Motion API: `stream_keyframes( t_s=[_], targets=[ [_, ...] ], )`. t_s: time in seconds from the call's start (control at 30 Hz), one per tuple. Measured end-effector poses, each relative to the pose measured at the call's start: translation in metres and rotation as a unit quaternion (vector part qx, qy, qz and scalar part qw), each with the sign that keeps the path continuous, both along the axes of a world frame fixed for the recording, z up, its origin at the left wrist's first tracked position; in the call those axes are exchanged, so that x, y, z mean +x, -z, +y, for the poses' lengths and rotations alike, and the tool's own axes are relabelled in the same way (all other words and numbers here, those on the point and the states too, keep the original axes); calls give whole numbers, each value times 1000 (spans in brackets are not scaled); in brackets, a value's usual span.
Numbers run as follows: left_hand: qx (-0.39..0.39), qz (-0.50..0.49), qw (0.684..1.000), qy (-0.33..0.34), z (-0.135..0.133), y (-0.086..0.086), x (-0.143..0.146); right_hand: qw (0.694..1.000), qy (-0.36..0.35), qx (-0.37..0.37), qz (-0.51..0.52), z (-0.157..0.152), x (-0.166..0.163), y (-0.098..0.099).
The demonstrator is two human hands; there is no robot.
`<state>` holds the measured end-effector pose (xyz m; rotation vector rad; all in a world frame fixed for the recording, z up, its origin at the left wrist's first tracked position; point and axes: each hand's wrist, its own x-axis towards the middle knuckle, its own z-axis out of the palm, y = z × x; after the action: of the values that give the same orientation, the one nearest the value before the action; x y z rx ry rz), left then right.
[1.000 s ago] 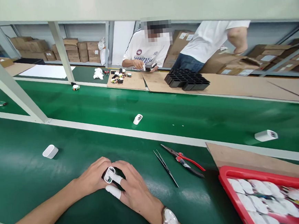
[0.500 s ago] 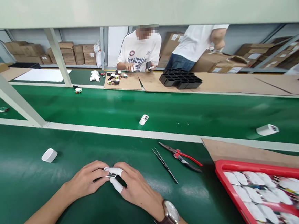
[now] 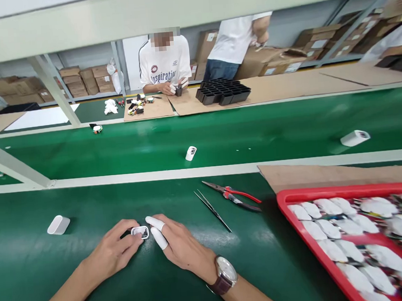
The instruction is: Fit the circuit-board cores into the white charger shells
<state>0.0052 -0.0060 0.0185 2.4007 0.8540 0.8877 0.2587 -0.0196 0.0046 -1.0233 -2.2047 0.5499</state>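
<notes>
My left hand (image 3: 113, 248) grips a small white oval plastic housing (image 3: 135, 231) with its open end turned up. Dark parts show inside the housing, but they are too small to name. Just to the right, apart from the housing, my right hand (image 3: 184, 247) has white covers on its thumb and index finger. Those fingers are stretched out with nothing visible between them. Metal tweezers (image 3: 213, 210) and red-and-black-handled long-nose pliers (image 3: 229, 193) lie right of my hands. Another white oval housing (image 3: 58, 225) stands at the left.
A red tray (image 3: 350, 191) at the right holds several white-covered parts with wires. Beyond a pale rail (image 3: 161, 175), white housings (image 3: 190, 153) sit on a green belt (image 3: 145, 148). A co-worker (image 3: 164, 63) sits opposite, near a black divided tray (image 3: 222, 91).
My right fingers have come off the housing and moved slightly away to the right. My left hand still holds it, with its open end now more visible. The view has shifted.
</notes>
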Motion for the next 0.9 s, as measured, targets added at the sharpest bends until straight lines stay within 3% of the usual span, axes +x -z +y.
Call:
stream_keyframes(
  t_s=[0.1,0.17,0.23,0.4,0.5,0.6,0.73,0.9],
  targets=[
    [-159,-65,982,-73,10,-2,0,998,23,59,-24,3,-2,5],
    [-276,-127,941,-148,26,-3,-4,994,39,91,-46,5,-3,9],
    [-315,-130,917,-208,48,-7,-8,991,47,105,-63,8,-4,12],
    [-172,-30,940,-293,131,-30,-21,990,37,109,-86,12,-4,15],
    [-97,1,933,-347,182,-46,-29,988,41,116,-94,12,-1,18],
    [-72,46,919,-386,211,-57,-39,988,37,123,-88,13,1,22],
    [-79,109,911,-390,203,-70,-64,988,19,131,-80,15,2,26],
    [-107,174,908,-366,122,-91,-117,987,25,120,-106,10,2,15]
  ],
)
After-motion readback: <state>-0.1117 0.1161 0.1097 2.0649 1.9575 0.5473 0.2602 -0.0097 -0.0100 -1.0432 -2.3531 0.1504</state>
